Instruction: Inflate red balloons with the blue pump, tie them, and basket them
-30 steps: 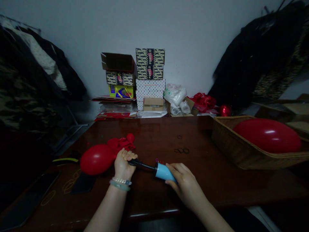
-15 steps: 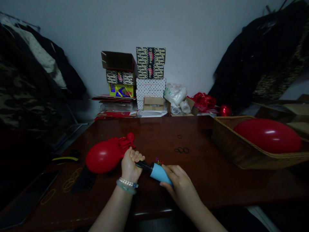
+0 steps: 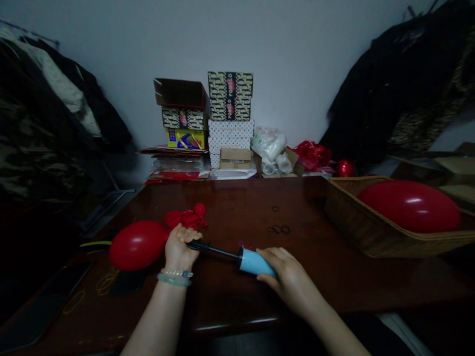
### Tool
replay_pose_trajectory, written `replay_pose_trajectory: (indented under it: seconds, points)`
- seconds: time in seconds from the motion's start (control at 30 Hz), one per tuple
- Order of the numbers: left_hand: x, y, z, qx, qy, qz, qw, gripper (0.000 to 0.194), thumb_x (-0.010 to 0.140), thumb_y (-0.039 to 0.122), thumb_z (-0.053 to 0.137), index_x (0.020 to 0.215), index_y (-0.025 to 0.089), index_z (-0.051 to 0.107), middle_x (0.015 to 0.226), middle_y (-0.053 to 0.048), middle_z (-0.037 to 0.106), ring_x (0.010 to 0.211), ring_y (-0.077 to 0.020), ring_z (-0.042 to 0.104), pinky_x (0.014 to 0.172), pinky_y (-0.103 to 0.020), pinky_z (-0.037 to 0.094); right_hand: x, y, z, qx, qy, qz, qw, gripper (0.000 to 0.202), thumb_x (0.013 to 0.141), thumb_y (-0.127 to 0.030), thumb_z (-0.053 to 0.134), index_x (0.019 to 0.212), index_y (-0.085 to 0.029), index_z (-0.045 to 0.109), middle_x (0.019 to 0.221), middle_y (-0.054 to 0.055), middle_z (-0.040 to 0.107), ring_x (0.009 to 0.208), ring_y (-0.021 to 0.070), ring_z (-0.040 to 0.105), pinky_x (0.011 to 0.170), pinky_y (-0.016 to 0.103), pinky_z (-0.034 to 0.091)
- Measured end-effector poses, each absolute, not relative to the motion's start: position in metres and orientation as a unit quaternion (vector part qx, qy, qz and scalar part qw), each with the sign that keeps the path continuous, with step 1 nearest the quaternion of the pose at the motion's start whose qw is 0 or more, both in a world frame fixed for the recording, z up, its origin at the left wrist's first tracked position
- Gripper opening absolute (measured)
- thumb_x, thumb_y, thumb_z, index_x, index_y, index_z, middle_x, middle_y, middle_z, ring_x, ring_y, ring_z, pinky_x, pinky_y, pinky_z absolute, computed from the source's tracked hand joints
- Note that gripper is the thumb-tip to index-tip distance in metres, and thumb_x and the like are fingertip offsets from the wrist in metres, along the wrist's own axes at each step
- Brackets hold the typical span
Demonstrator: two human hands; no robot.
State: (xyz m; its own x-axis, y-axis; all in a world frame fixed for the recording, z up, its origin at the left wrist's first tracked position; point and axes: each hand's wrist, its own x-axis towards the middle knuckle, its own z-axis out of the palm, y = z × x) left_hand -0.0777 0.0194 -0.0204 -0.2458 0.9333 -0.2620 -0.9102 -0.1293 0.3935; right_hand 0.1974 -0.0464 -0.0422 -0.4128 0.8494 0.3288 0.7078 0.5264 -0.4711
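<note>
A blue and black hand pump (image 3: 256, 262) stretches between my two hands, its thin black rod showing. My left hand (image 3: 181, 249) is closed around its black end, where the neck of a partly inflated red balloon (image 3: 138, 245) meets it; the nozzle itself is hidden by my fingers. The balloon sticks out to the left. My right hand (image 3: 284, 274) wraps the blue barrel. Behind my left hand lie several limp red balloons (image 3: 185, 217) on the dark wooden table (image 3: 237, 198). A small colourful item (image 3: 245, 245) sits just behind the pump.
At right stands a wicker basket (image 3: 371, 237) holding a large red balloon (image 3: 410, 205). Black bands (image 3: 279, 229) lie mid-table. On the left are yellow rubber bands (image 3: 106, 284), a dark phone (image 3: 128, 282) and a dark flat slab (image 3: 48, 301). Stacked boxes (image 3: 230, 99) stand at the back.
My left hand has moved left with the balloon and the pump's black end, and my right hand slightly right. More of the pump's rod shows between them.
</note>
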Motion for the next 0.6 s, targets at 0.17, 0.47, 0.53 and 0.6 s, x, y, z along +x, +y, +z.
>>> replay_pose_trajectory:
  seconds: [0.17,0.47,0.53,0.6]
  points:
    - [-0.073,0.018,-0.023,0.018,0.232,0.753,0.615,0.045,0.093,0.013,0.038,0.051,0.019,0.026,0.037,0.007,0.028,0.030,-0.0053,0.031,0.041,-0.022,0.031,0.195,-0.047,-0.045,-0.485,-0.826,0.099,0.268,0.048,0.084,-0.023,0.068,0.130,-0.022,0.056,0.116,0.010,0.063,0.103,0.0257,0.058,0.093,0.043,0.050]
    - [-0.045,0.016,-0.032,0.033,0.219,0.736,0.640,0.047,0.096,0.023,0.042,0.052,0.019,0.027,0.040,0.007,0.026,0.033,-0.0062,0.030,0.044,-0.023,0.032,0.175,-0.054,-0.056,-0.488,-0.817,0.046,0.305,0.054,0.081,-0.020,0.071,0.132,-0.022,0.054,0.114,0.011,0.064,0.101,0.0277,0.058,0.090,0.045,0.051]
    - [-0.036,0.014,-0.034,0.036,0.221,0.728,0.648,0.047,0.095,0.022,0.044,0.051,0.019,0.027,0.040,0.007,0.026,0.033,-0.0063,0.029,0.043,-0.023,0.031,0.167,-0.057,-0.060,-0.492,-0.812,0.040,0.310,0.053,0.081,-0.020,0.071,0.131,-0.021,0.054,0.114,0.011,0.064,0.101,0.0279,0.058,0.089,0.045,0.051]
    - [-0.029,0.012,-0.034,0.038,0.226,0.721,0.654,0.047,0.094,0.022,0.046,0.051,0.019,0.026,0.040,0.007,0.025,0.033,-0.0062,0.028,0.042,-0.023,0.030,0.163,-0.059,-0.064,-0.496,-0.809,0.036,0.313,0.052,0.081,-0.020,0.071,0.130,-0.019,0.055,0.115,0.012,0.064,0.101,0.0277,0.058,0.089,0.044,0.051]
